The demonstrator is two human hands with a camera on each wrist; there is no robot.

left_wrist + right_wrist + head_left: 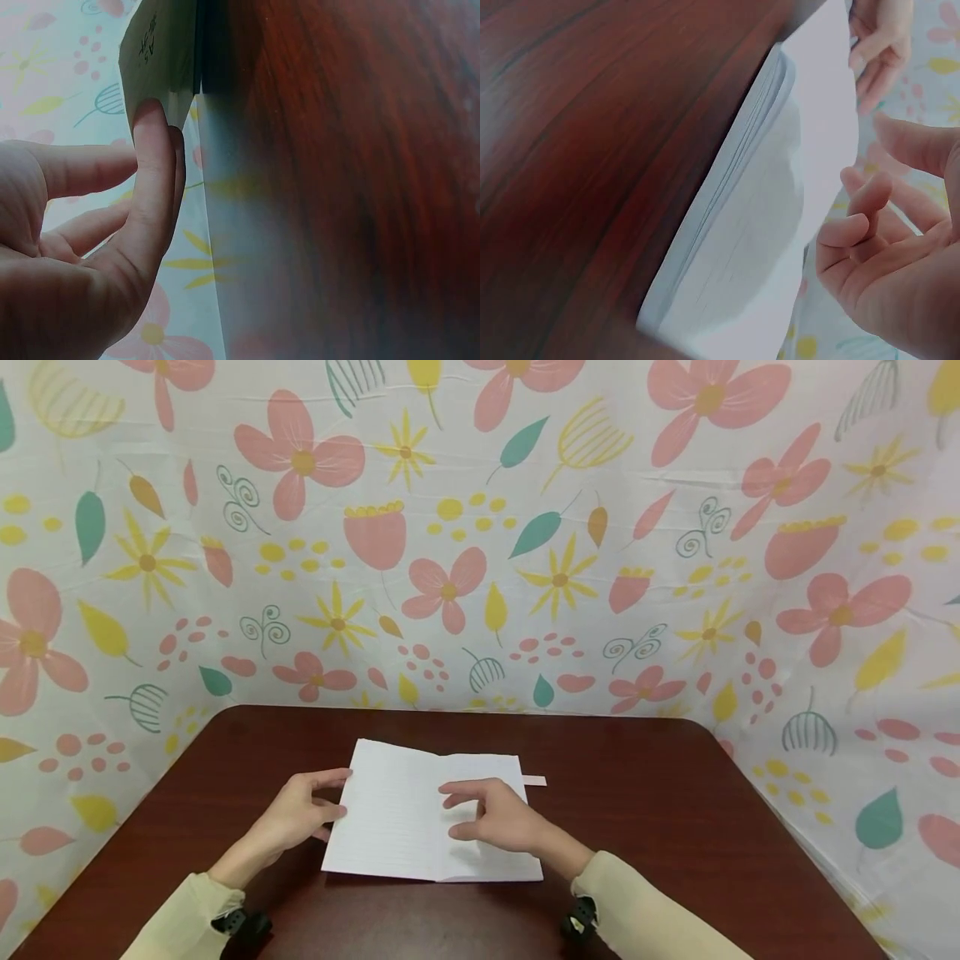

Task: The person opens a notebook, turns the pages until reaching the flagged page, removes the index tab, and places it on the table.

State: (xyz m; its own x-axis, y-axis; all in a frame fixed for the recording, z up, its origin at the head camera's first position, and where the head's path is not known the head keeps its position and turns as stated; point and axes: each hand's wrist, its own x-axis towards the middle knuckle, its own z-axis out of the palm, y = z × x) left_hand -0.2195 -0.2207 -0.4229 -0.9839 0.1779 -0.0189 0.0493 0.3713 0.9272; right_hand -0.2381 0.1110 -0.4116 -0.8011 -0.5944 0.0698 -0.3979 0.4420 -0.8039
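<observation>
An open notebook [390, 818] with faintly lined white pages lies on the dark table, its left side tilted up. My left hand [296, 814] holds the left edge between thumb and fingers. In the left wrist view, a fingertip lies against the outer face of the cover [157, 67], which bears dark handwriting. Over the right-hand page hovers my right hand [498, 818], fingers loosely bent and nothing between them. The right wrist view shows the page stack [727, 172] from its lower edge, with the right hand [900, 247] apart from the paper.
A pale strip [535, 781] sticks out from the notebook's right side onto the brown wooden table [637, 802]. Behind and at both sides hangs a white cloth [480, 568] printed with flowers and leaves. Black bands [240, 924] sit at both wrists, by the light sleeves.
</observation>
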